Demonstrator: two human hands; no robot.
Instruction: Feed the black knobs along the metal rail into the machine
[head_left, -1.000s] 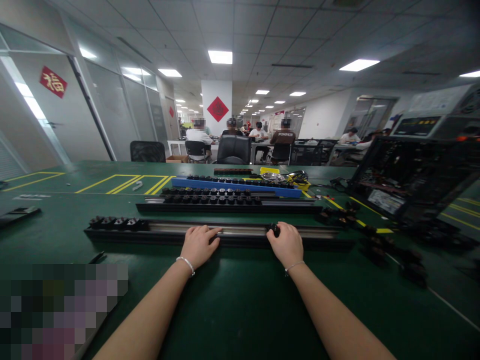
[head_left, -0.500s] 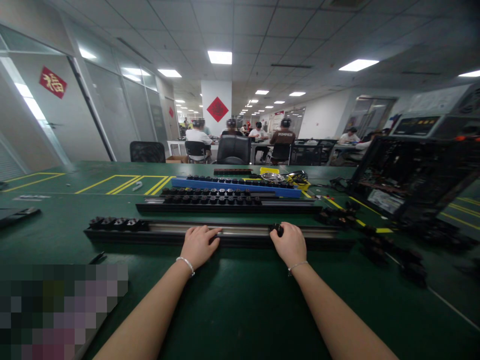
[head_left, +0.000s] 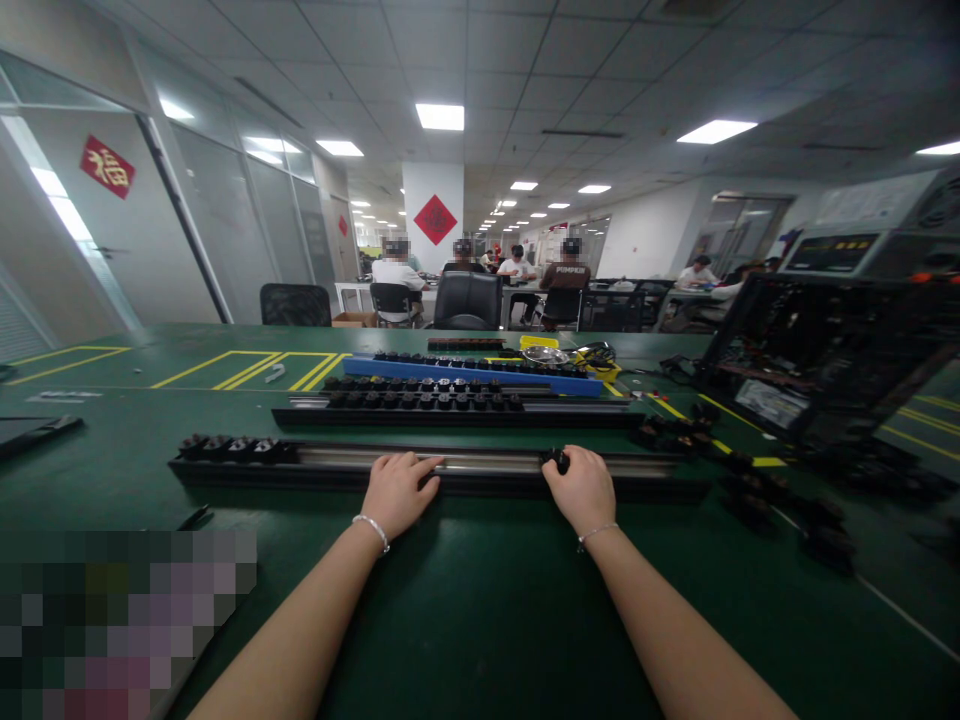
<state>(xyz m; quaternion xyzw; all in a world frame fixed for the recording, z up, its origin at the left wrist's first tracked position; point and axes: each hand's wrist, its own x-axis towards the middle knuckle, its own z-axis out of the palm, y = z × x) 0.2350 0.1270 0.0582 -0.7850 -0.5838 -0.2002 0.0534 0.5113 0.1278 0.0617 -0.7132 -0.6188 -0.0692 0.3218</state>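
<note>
A long black rail [head_left: 480, 484] with a shiny metal channel lies crosswise on the green table in front of me. My left hand [head_left: 396, 492] is laid over the rail left of its middle, index finger pointing right and thumb at the near side; the other fingertips are hidden. Farther right, my right hand [head_left: 583, 488] pinches a small black knobbed part [head_left: 555, 459] at the channel. Whether that part sits inside the channel is hard to make out. Several similar black parts [head_left: 229, 447] stand in a row at the rail's left end.
Behind are another black rail [head_left: 577, 413] carrying such parts and a blue rail [head_left: 480, 376]. Loose black parts [head_left: 757, 495] lie to the right, near an opened computer case [head_left: 772, 390]. A yellow tray [head_left: 611, 372] stands farther back. Several people sit at distant tables.
My right hand and the black part in it have shifted very slightly to the right. The left hand and the rail stay in place.
</note>
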